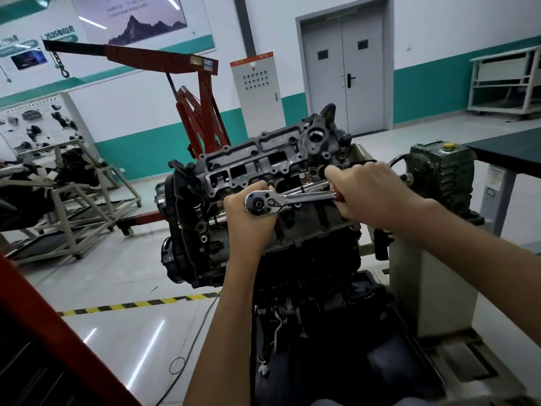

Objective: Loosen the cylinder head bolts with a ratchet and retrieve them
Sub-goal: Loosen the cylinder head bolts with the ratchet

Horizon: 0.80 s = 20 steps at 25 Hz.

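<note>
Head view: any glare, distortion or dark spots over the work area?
Head view: wide-angle tilts and bends the door; glare streaks on the floor, shine on the ratchet; lower engine lost in shadow; left hand and right hand sharp.

Both hands on the ratchet [281,200] over the cylinder head [263,162] — left hand [248,221] under its head, right hand [363,194] round the handle.

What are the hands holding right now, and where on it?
Both hold the ratchet: the left hand wraps around its head, and the right hand grips the red handle end.
</note>
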Available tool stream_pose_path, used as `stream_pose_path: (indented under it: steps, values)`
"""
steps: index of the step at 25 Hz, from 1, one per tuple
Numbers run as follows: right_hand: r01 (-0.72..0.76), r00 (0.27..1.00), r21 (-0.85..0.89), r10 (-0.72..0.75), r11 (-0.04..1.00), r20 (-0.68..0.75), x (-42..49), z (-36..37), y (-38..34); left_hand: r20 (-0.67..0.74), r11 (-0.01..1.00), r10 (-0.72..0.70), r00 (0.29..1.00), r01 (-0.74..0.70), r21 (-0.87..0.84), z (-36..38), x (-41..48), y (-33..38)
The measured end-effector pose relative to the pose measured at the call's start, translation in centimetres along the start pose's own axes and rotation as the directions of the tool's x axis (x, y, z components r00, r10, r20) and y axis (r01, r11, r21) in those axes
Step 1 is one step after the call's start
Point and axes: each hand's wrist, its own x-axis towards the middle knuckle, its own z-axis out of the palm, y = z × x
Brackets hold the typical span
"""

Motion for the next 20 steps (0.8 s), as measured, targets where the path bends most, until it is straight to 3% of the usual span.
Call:
stream_pose_path:
  steps: [2,4,6,8,9,10,14,17,20]
  values:
    - [-0.043,0.999,0.041,0.042,0.998,0.024,-0.8,0.5,-1.2,-0.035,0.999,-0.027,0.999,0.025,-0.043,0.0,-0.1,-0.1]
    - [-0.161,0.987,0.212,0.153,0.964,0.051,-3.4,2.7,-4.2,-0.105,0.996,-0.072,0.992,0.067,-0.053,0.5,-0.4,0.0]
    - [-0.313,0.95,0.46,0.279,0.831,0.141,-5.7,4.3,-7.9,-0.193,0.995,-0.087,0.977,0.077,-0.058,1.4,-0.7,0.4]
    - [-0.402,0.914,0.622,0.335,0.672,0.229,-6.7,5.1,-10.8,-0.147,0.939,-0.275,0.95,0.233,-0.254,1.8,-0.7,1.0]
    - [-0.396,0.917,0.638,0.32,0.66,0.238,-6.8,5.2,-11.4,-0.107,0.894,-0.368,0.923,0.321,-0.312,1.7,-0.6,1.0]
    - [-0.369,0.929,0.609,0.29,0.702,0.229,-6.7,5.0,-11.2,-0.106,0.892,-0.383,0.918,0.337,-0.3,1.4,-0.6,0.9]
    - [-0.101,0.994,0.185,0.092,0.977,0.056,-3.4,2.9,-4.0,0.025,0.989,-0.063,0.998,0.066,-0.135,-0.4,0.0,0.2]
    - [0.068,0.998,-0.019,-0.068,0.997,0.011,0.1,0.1,0.0,0.089,0.999,-0.025,0.996,0.029,-0.037,-0.7,0.1,0.3]
    - [0.003,1.0,0.051,-0.005,0.999,0.029,-1.0,0.6,-1.6,-0.035,0.998,-0.063,0.997,0.062,-0.028,-0.7,-0.5,0.0]
